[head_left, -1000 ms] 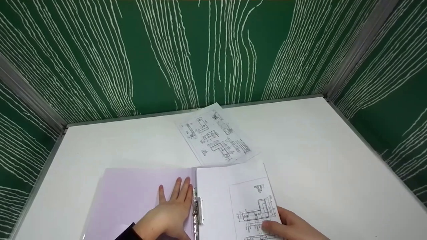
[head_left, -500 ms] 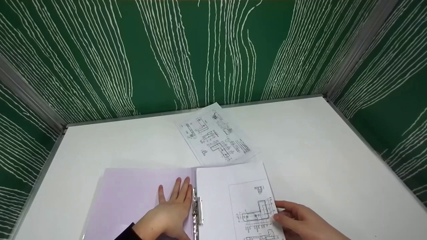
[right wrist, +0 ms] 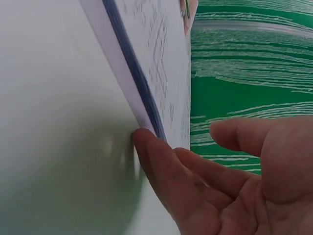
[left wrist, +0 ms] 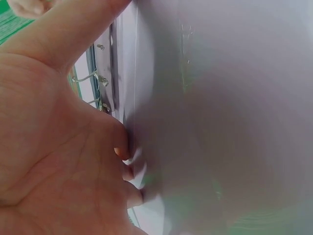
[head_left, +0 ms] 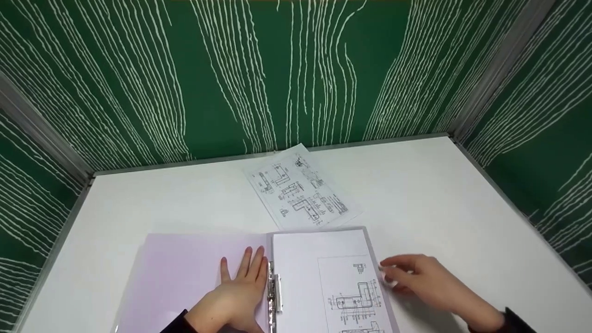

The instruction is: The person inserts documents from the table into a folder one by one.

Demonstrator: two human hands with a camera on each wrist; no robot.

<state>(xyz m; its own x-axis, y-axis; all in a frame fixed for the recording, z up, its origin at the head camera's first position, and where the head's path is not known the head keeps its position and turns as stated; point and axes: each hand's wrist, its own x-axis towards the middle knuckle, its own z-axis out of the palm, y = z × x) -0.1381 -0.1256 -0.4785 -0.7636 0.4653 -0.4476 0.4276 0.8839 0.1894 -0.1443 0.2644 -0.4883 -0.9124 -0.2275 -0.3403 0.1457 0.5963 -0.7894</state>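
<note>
A pale purple folder [head_left: 185, 273] lies spread wide on the white table, with a metal ring clip [head_left: 275, 293] along its spine. On its right half lies a stack of paper [head_left: 298, 268] topped by a technical drawing. My left hand [head_left: 238, 293] rests on the left cover beside the clip, its fingers extended and spread. At the stack's right edge is my right hand [head_left: 428, 282], fingers lightly bent. In the right wrist view, its fingertips [right wrist: 144, 137] are right at the edge of the folder and stack, while the thumb [right wrist: 234, 134] stands apart with nothing pinched.
A loose drawing sheet [head_left: 300, 189] lies slanted behind the folder, towards the back edge of the white table [head_left: 439, 194]. Green panels [head_left: 222, 92] with wavy white lines enclose the table at the back and sides.
The right hand has let go of the stack's right edge and moved slightly away and up along it. The sheets have settled flat, showing the folder's edge. My left hand stays put.
</note>
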